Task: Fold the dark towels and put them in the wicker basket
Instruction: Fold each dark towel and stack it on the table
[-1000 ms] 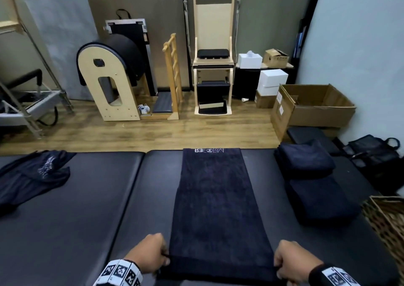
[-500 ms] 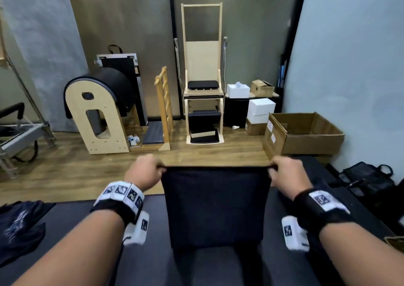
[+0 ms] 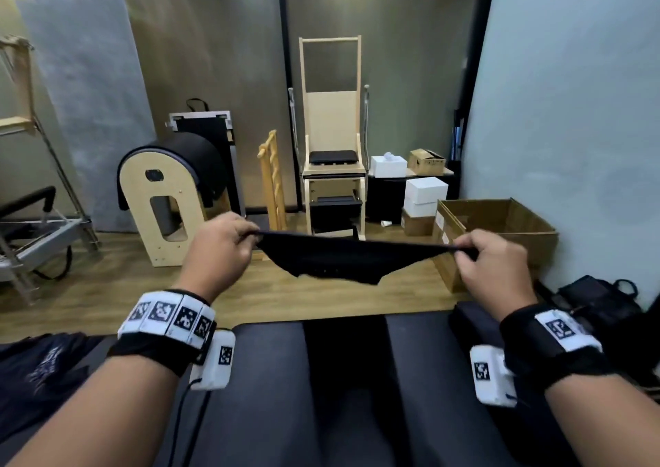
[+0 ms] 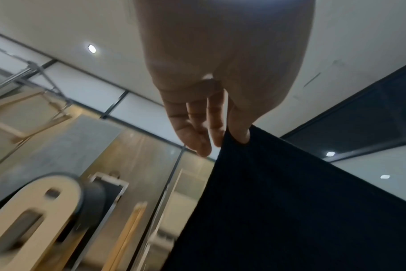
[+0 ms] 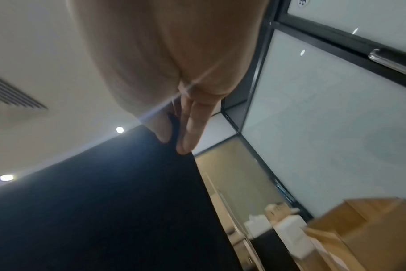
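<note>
Dark towel (image 3: 332, 257) lifted in the air, stretched wide between both hands above the black padded bench (image 3: 271, 388), seen nearly edge-on from the head view with its middle sagging. Left hand (image 3: 214, 248) pinching the towel's left corner between thumb and fingers; same pinch clear in the left wrist view (image 4: 220, 102), thumb pressed on the cloth (image 4: 290, 210), other fingers fairly straight. Right hand (image 3: 494, 266) pinching the right corner; right wrist view (image 5: 174, 91) confirms thumb and fingers clamped on the fabric edge (image 5: 104, 201). Both hands raised at about equal height, well apart. Another dark towel strip (image 3: 343, 345) lying flat along the bench below, between the forearms. Crumpled dark cloth with pale print (image 3: 39, 370) on the bench at far left. Folded dark towel (image 3: 475, 318) on the bench just behind the right wrist, mostly hidden. Wicker basket barely in view, if at all, at far right edge. Open cardboard box (image 3: 496, 230) on the wood floor beyond the right hand. Wooden barrel apparatus (image 3: 168, 195) and tall wooden chair (image 3: 332, 152) against the back wall.
</note>
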`<state>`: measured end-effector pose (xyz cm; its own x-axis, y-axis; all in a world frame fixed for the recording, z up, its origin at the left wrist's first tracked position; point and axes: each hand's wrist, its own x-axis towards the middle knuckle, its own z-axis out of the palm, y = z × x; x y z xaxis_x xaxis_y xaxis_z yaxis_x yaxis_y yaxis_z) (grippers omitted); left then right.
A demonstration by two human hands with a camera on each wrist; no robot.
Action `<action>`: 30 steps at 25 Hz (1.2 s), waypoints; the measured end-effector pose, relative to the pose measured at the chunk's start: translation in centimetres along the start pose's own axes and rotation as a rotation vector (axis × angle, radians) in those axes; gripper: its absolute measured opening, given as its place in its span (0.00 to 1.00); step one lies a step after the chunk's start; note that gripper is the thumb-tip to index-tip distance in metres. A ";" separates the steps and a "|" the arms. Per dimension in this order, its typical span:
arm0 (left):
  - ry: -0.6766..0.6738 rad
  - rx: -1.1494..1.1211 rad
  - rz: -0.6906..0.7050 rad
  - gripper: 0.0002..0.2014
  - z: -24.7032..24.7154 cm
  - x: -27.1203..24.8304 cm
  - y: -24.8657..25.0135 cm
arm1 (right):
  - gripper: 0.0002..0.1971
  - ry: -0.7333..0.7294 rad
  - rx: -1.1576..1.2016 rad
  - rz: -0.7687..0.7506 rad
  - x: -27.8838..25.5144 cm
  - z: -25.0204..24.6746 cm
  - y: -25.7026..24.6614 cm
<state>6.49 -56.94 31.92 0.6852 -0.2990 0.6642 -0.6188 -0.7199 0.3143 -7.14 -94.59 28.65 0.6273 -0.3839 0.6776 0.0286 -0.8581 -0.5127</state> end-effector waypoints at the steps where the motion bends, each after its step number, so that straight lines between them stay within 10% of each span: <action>1: -0.061 0.000 -0.040 0.05 1.1 -2.6 0.1 | 0.05 -0.071 -0.014 0.035 -2.5 0.1 1.2; 10: -0.829 -0.009 -0.465 0.12 5.9 -25.1 2.8 | 0.06 -0.718 -0.162 0.262 -23.1 -2.0 10.0; 15: -1.052 -0.179 -0.632 0.11 5.5 -29.4 4.9 | 0.08 -1.069 -0.152 0.328 -25.7 -5.4 10.2; 21: -1.647 -0.228 -0.786 0.11 4.2 -30.1 7.1 | 0.08 -1.523 -0.106 0.545 -26.9 -8.0 10.0; 24: -1.620 -0.268 -0.834 0.12 4.0 -29.3 7.8 | 0.10 -1.419 -0.067 0.608 -26.7 -7.7 9.9; 30: -1.133 -0.106 -0.632 0.09 6.5 -24.9 5.4 | 0.05 -1.102 -0.059 0.406 -21.4 -3.9 9.7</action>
<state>-11.41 -57.41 12.68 0.7763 -0.3257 -0.5397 -0.0637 -0.8923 0.4469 -23.33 -96.01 11.18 0.9173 -0.1552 -0.3666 -0.3460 -0.7665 -0.5411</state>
